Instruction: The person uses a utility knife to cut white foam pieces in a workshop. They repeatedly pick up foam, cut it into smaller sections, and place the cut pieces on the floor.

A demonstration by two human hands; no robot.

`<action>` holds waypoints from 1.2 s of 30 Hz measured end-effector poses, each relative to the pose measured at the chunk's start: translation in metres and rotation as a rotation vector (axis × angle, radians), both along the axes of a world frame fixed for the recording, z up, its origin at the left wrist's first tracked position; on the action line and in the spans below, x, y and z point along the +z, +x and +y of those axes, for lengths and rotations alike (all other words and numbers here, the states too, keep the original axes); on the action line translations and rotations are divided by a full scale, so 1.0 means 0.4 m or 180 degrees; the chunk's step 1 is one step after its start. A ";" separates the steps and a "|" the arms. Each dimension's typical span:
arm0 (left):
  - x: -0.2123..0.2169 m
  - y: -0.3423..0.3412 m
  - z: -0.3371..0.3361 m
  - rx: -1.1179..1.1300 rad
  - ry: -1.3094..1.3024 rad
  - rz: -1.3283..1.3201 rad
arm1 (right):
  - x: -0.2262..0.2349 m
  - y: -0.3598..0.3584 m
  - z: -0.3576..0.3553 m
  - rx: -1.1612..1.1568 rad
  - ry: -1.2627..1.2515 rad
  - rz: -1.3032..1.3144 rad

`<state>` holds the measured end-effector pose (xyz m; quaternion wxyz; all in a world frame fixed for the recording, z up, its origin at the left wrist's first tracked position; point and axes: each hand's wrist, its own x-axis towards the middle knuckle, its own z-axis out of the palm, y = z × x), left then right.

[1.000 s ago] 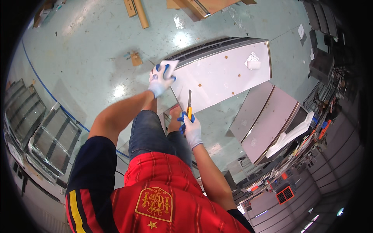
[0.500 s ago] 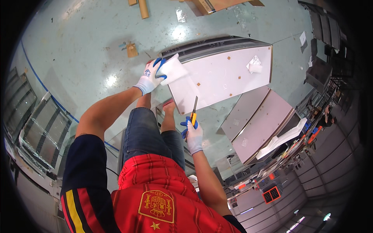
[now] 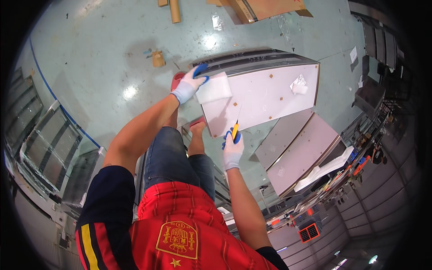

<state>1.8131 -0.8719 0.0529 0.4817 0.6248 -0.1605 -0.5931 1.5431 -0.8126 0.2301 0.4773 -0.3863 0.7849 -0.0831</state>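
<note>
My left hand (image 3: 189, 83), in a white glove with blue fingertips, grips a white foam corner piece (image 3: 213, 88) at the near-left corner of a large white panel (image 3: 265, 99) lying on the floor. My right hand (image 3: 232, 147), gloved the same way, holds a yellow utility knife (image 3: 236, 128) with its blade pointing up onto the panel's near edge. A crumpled white scrap (image 3: 298, 84) lies on the panel's far right part.
More flat grey-white panels (image 3: 297, 148) lie to the right, with a white strip (image 3: 325, 167) across them. Framed glass units (image 3: 45, 148) stand at the left. Cardboard (image 3: 261, 8) and wooden pieces (image 3: 174, 10) lie on the green floor at the top.
My view has shifted so the panel sits lower and closer. My left hand stays on the foam corner; my right hand has brought the knife up to the panel's near edge.
</note>
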 end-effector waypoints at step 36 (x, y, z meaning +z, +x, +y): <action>0.294 0.052 0.035 -0.1934 -0.0246 -0.3147 | 0.148 -0.653 0.666 -0.1328 0.0553 0.1221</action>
